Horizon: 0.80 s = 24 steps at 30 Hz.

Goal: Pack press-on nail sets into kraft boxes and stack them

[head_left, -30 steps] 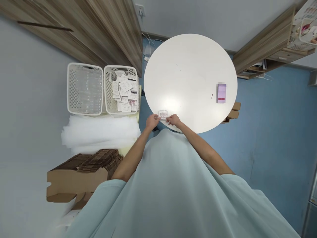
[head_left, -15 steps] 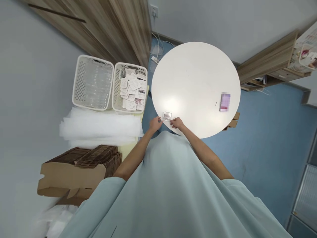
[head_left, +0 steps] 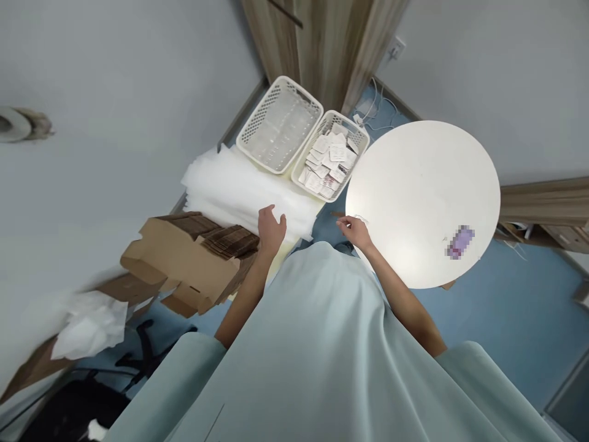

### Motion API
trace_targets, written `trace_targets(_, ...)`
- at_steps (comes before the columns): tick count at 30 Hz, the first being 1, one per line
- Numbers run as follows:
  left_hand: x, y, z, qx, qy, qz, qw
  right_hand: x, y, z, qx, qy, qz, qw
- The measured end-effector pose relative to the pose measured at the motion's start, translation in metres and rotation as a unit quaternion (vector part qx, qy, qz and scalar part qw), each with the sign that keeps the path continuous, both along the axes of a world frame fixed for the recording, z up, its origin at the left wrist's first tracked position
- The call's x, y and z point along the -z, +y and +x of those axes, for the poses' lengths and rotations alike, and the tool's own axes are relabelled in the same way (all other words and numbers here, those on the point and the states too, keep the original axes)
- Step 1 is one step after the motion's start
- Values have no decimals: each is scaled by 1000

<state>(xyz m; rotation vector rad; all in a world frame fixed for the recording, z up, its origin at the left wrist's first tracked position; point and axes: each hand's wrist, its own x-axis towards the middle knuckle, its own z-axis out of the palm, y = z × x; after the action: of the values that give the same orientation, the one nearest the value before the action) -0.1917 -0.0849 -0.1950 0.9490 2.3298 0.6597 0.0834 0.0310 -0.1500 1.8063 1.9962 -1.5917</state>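
Left hand (head_left: 272, 228) near frame center, just toward 9 o'clock; open, fingers and thumb spread, no object visible in it. It's over the near end of the white sheets (head_left: 230, 187), pile at 10 o'clock. Can't tell whether it touches them.

Right hand (head_left: 353, 231) at 3 o'clock, by the table (head_left: 426, 178) rim. Fingers loosely bent, thumb near index; can't tell if anything is pinched. Small clear packet (head_left: 362, 217) just beyond it, on the table a bit inside the rim, around the table's own 9 o'clock; partly behind the hand, washed out by glare, contents unreadable.

Progress: looks early for this packet. It's out on the table, no white sheet seen around it. Sheets sit in their pile, apparently none separated. Brown cartons (head_left: 184, 264) at 8 o'clock are stacked, mostly flat, flaps showing on the near one; neither hand on them. Card basket (head_left: 351, 171) at 1 o'clock holds a loose heap of printed cards (head_left: 337, 152), so plenty left there. Other basket (head_left: 263, 113), near 12 o'clock, has clear plastic pieces (head_left: 286, 134) in rows. How many rounds are done: can't tell.

Pixelated purple item (head_left: 461, 240) at the table's 4 o'clock, well apart from both hands.
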Motion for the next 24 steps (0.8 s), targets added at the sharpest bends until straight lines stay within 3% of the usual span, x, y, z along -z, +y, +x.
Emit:
trace_targets(4,10,-2,-36,-40,30,-29,998,-10,-1,-62,-84,-11,40,996)
trace_targets(9,24,8,-48,-56,57,-99,992,-26,-10,-112,-176,-51,80,980)
trace_targets(14,29,10,-45,-23,72,-119,990,-40,-20,-124,-193,-77,70,976)
trace_targets(18,28,8,-43,-18,46,-102,994,-39,-25,-125,-184,-75,70,978)
trace_targets(21,18,4,-40,-23,16,-53,998,-33,-27,-128,-175,-60,79,980)
trace_targets(24,-3,-2,-32,-20,2,-4,1000,-32,-25,-137,-166,-18,119,979)
